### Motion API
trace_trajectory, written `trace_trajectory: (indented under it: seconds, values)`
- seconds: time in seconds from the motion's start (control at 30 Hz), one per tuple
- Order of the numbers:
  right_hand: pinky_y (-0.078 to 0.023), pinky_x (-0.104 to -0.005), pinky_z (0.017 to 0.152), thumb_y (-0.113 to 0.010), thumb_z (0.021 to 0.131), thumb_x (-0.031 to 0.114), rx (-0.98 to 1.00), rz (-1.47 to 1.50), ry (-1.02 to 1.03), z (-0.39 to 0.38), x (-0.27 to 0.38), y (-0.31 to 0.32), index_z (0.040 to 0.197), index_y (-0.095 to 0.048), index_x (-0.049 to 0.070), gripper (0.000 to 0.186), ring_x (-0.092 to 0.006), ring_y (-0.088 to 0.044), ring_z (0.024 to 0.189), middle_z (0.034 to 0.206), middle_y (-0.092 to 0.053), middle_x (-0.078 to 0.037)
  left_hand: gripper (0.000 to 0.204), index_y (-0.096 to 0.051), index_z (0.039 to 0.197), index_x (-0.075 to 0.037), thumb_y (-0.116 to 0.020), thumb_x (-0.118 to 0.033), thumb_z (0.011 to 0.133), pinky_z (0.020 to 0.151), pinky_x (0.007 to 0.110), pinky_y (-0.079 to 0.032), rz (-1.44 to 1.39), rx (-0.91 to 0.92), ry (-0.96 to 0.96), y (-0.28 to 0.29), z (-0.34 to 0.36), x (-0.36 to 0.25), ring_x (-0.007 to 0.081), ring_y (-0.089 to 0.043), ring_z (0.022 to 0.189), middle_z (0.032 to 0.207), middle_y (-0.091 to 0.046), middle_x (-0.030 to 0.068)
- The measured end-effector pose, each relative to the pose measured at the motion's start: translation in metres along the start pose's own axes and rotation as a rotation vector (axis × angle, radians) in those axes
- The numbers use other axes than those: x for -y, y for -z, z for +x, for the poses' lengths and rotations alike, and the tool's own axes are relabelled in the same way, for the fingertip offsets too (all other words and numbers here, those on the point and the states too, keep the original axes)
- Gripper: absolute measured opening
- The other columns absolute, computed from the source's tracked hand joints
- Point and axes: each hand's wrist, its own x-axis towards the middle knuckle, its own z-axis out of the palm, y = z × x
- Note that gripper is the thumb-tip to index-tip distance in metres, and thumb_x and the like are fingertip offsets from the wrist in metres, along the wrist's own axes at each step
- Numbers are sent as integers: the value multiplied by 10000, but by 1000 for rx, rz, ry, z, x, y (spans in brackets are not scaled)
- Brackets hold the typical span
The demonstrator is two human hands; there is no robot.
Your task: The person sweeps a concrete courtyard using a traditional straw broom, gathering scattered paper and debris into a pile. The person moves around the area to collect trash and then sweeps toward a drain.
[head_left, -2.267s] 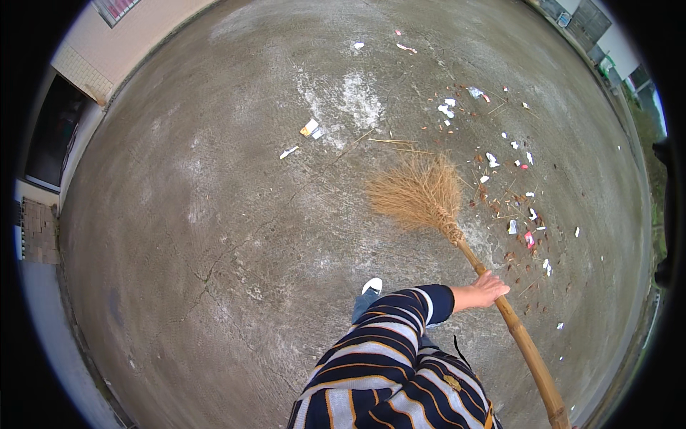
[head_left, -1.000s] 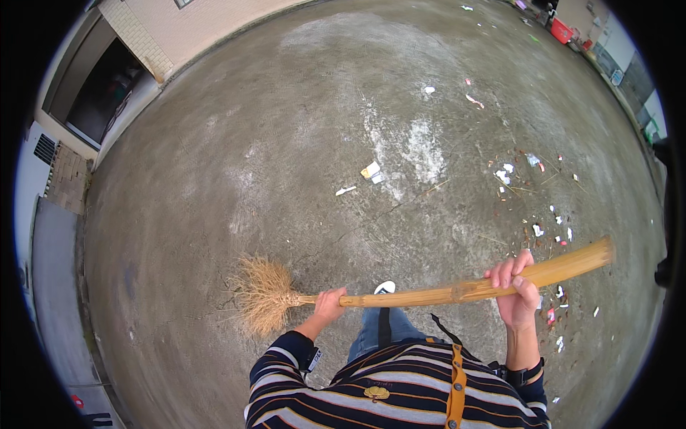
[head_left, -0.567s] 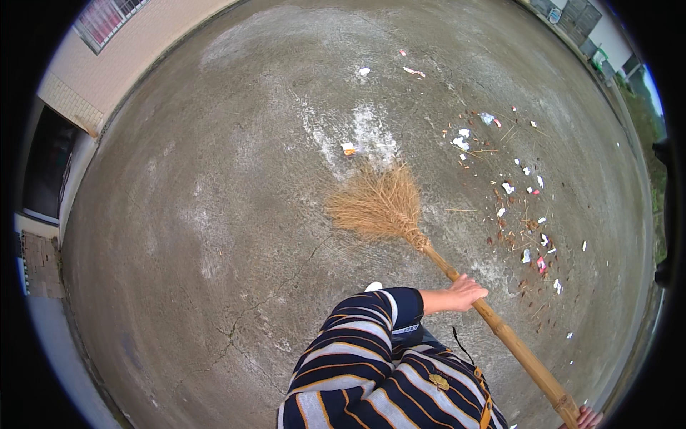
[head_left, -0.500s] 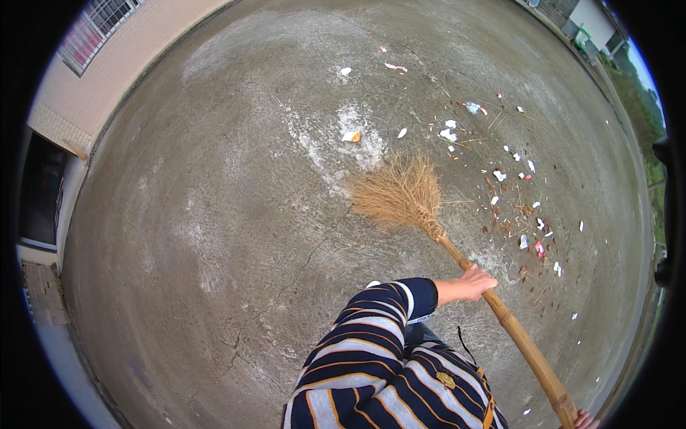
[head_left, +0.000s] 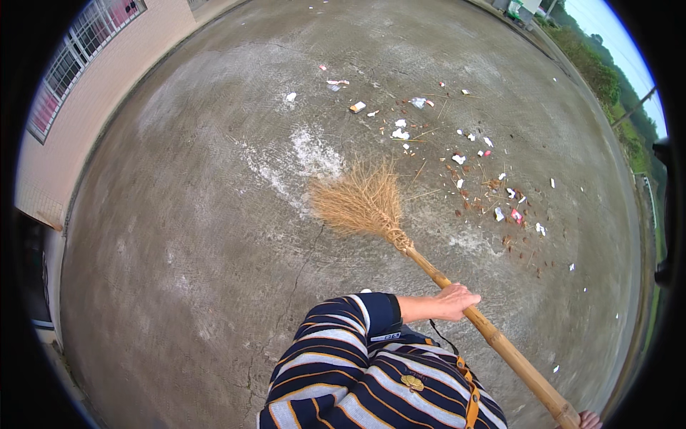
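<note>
Left hand (head_left: pixel 455 302): clamped on the handle (head_left: pixel 516 361) of the broom (head_left: pixel 429 269), right of the frame's centre.
Right hand (head_left: pixel 590 420): touching the handle's butt at the lower right; mostly cut off, so I cannot tell how far its fingers close.
Broom: slants from the lower right up to the centre, bristles (head_left: pixel 361 200) fanned toward the upper left.
Litter (head_left: pixel 400 134): white and coloured scraps, scattered from the upper middle to the right of the bristles; an orange-and-white box (head_left: pixel 357 107) lies above them.
Open room: bare concrete (head_left: pixel 179 214) spreads left of the bristles, with a pale patch (head_left: pixel 316 151) just beside their upper left.
Edges: a pink wall (head_left: pixel 114 100) with a barred window (head_left: pixel 84 46) bounds the upper left; greenery (head_left: pixel 589 68) lines the upper right.
</note>
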Motion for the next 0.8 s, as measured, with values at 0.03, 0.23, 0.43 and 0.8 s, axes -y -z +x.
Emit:
trace_trajectory:
  seconds: [0.03, 0.23, 0.43, 0.8]
  values:
    - [-447, -404, 666, -611, 827, 328, 1, 104, -52, 0, -16, 7, 843, -508, 116, 236, -215, -513, 713, 697, -490, -27, 194, -491, 828, -86, -606, -42, 678, 720, 461, -401, 14, -17, 70, 5, -19, 0, 345, -585, 826, 743, -603, 106]
    - [-374, -283, 690, -535, 919, 174, 35, 535, -457, -25, -142, -45, 883, -340, 109, 209, -94, -368, 607, 683, -329, 2, 214, -484, 850, -89, -618, -60, 686, 694, 464, -385, 209, -285, 496, 31, -178, -2, 340, -566, 818, 762, -596, 95]
    - [-406, -301, 710, -534, 913, 172, 281, 730, -833, -109, -196, -200, 874, -343, 113, 204, -109, -389, 622, 677, -339, 2, 172, -479, 820, -82, -598, -51, 699, 668, 478, -401, 338, -577, 858, 34, -378, -38, 384, -548, 758, 705, -563, 156]
    - [-423, -411, 897, -612, 776, 220, 1107, 753, -1251, -259, -191, -459, 849, -390, 126, 251, -181, -511, 729, 704, -476, -35, 150, -467, 781, -85, -602, -52, 723, 721, 478, -414, 339, -1006, 1534, 9, -618, -68, 367, -549, 823, 779, -581, 138]
